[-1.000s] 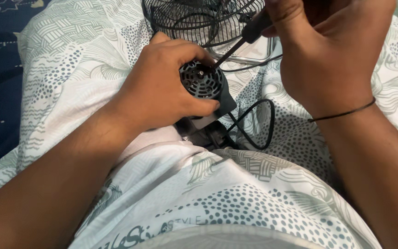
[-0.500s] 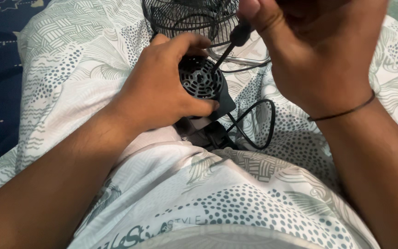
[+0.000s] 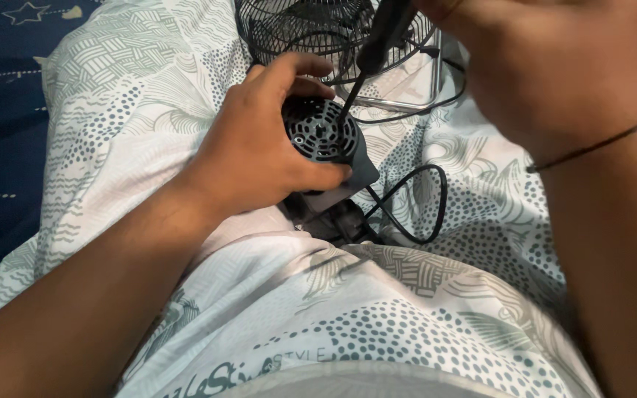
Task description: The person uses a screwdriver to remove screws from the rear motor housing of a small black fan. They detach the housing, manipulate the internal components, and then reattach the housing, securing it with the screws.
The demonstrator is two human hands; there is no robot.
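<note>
1. The round black vented plastic fan motor housing (image 3: 324, 131) was held over the patterned white and grey-green bed sheet (image 3: 112, 110), clasped in the grip of the left hand (image 3: 259, 151), whose fingers were wrapped around its rim.
2. The black-handled screwdriver (image 3: 374, 51) was pinched in the closed grip of the right hand (image 3: 554, 66), its tip set against the housing's vented face near the centre.
3. The dark wire fan guard (image 3: 326, 33) lay apart at the top, so disassembly was judged partly done.
4. The housing was not yet opened; the black power cord (image 3: 414, 206) lay looped beside it.
</note>
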